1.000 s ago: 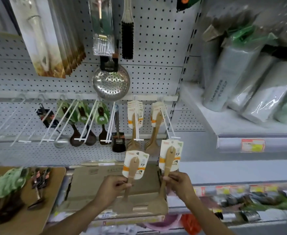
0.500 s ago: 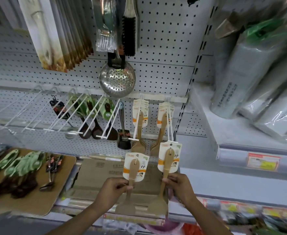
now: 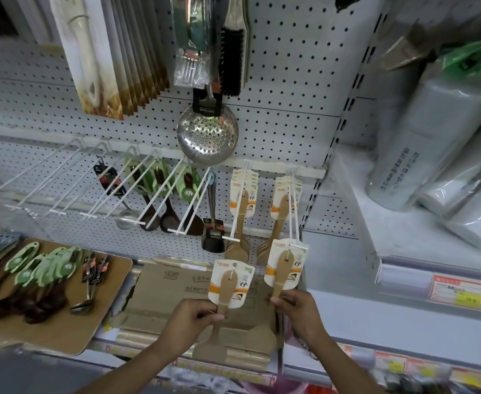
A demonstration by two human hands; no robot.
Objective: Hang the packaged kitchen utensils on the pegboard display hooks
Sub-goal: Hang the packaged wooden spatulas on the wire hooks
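Observation:
My left hand (image 3: 191, 319) pinches the handle of a carded wooden spatula (image 3: 227, 282), held upright below the hooks. My right hand (image 3: 296, 307) grips a second carded wooden spatula (image 3: 283, 265); the top of its card sits at the tip of the rightmost white double hook (image 3: 293, 220). Several of the same spatulas hang further back on that hook (image 3: 286, 194) and on the neighbouring hook (image 3: 243, 194). The white pegboard (image 3: 284, 81) rises behind.
A row of white hooks (image 3: 114, 191) runs left, some bare, some holding green-carded spoons and ladles. A steel skimmer (image 3: 207, 136) hangs above. A brown board (image 3: 71, 317) at lower left carries more carded utensils. A cardboard box (image 3: 182, 285) lies under my hands. Wrapped rolls (image 3: 432, 137) fill the right shelf.
Both hands have risen slightly with their spatulas. The right spatula's card has stayed at the tip of the rightmost hook. The camera has tilted, so the display looks larger.

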